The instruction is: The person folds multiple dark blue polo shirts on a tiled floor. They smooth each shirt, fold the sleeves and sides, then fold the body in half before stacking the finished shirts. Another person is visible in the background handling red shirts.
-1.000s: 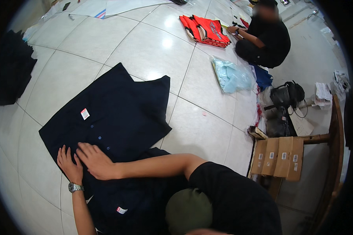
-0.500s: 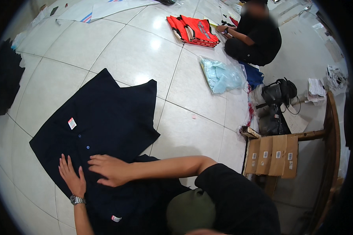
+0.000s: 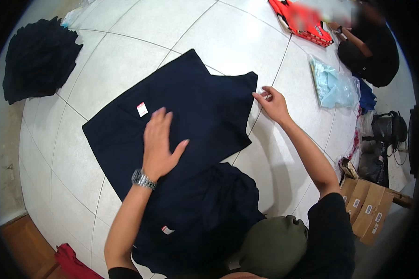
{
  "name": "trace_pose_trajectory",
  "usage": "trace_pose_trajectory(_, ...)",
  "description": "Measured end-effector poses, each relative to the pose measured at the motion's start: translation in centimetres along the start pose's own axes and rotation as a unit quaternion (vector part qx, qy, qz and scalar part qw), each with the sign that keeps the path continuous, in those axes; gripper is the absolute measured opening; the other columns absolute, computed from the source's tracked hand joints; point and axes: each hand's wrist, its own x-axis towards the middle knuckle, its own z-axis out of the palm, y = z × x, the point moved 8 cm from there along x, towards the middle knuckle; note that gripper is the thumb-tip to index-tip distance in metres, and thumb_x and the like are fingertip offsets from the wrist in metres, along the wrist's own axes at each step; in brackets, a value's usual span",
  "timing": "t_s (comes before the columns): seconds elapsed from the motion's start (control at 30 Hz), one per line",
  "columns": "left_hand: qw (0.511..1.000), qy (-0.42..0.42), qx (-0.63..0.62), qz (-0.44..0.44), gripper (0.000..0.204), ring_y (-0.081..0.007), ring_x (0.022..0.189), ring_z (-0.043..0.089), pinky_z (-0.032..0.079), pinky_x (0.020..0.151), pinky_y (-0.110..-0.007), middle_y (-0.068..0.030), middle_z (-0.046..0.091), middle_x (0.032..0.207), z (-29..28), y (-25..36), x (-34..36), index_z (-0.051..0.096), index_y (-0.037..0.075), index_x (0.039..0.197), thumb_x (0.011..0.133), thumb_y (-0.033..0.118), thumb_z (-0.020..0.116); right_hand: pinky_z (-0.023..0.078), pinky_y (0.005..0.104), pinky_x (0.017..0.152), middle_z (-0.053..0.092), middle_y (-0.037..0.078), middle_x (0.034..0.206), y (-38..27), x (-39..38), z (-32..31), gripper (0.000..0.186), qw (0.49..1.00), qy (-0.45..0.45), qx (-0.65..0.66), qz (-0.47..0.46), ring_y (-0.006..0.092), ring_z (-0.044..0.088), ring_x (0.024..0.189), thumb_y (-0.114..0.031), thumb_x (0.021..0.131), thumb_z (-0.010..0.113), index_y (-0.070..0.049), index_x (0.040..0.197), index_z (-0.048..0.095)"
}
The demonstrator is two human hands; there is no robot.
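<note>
A dark navy shirt point(image 3: 195, 116) with a small white-and-red label point(image 3: 142, 109) lies spread on the tiled floor before me. My left hand point(image 3: 159, 142) rests on its middle with fingers spread, the watch at that wrist. At the shirt's upper right corner, my right hand point(image 3: 270, 102) has its fingertips closed on the edge of the cloth. Beneath and nearer to me is a rumpled heap of dark cloth point(image 3: 205, 195) with another label point(image 3: 167, 229).
Dark cloth point(image 3: 39, 60) is piled upper left, red cloth point(image 3: 72, 258) lower left. A co-worker point(image 3: 372, 56) sits upper right near red garments point(image 3: 302, 25) and bagged light-blue clothing point(image 3: 333, 81). At right are black bags point(image 3: 381, 125) and cardboard boxes point(image 3: 365, 207).
My left hand has moved up and rightward across the shirt. My right hand has left the middle and reached out to the upper right corner. The view has swung leftward.
</note>
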Motion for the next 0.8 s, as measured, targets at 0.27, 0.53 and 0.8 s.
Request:
trace_pose_trajectory(0.27,0.995,-0.058,0.079,-0.003,0.058,-0.0364,0.154,0.038,0.027,0.126,-0.056,-0.0186,0.044,0.165,10.7,2.0,11.8,0.054,0.000,0.150,0.105,0.036,0.059,0.054,0.0344,0.069,0.069,0.005,0.081,-3.2,4.2,3.1,0.034,0.980,-0.007,0.185,-0.078,0.0148,0.065,0.077,-0.024,0.086,0.085,0.000,0.102,0.066)
trace_pose_trajectory(0.53,0.994,0.020,0.111,-0.013,0.064,-0.0330,0.160,0.029,0.018,0.130,-0.058,-0.0109,0.037,0.172,12.3,1.0,11.2,0.046,0.014,0.162,0.104,0.039,0.058,0.052,0.0269,0.061,0.073,0.009,0.089,-2.2,2.4,1.5,0.046,0.908,-0.011,0.398,0.134,0.0121,0.068,0.072,-0.010,0.092,0.083,0.003,0.126,0.055)
trace_pose_trajectory(0.8,0.996,-0.081,-0.036,-0.002,0.057,-0.0309,0.149,0.044,0.032,0.119,-0.054,-0.0067,0.049,0.163,10.6,-3.4,13.8,0.060,0.015,0.149,0.096,0.032,0.070,0.059,0.0266,0.068,0.076,0.012,0.102,-17.6,-10.8,0.5,0.048,0.885,-0.270,0.289,-0.246,0.0130,0.074,0.074,0.003,0.094,0.076,-0.001,0.137,0.056)
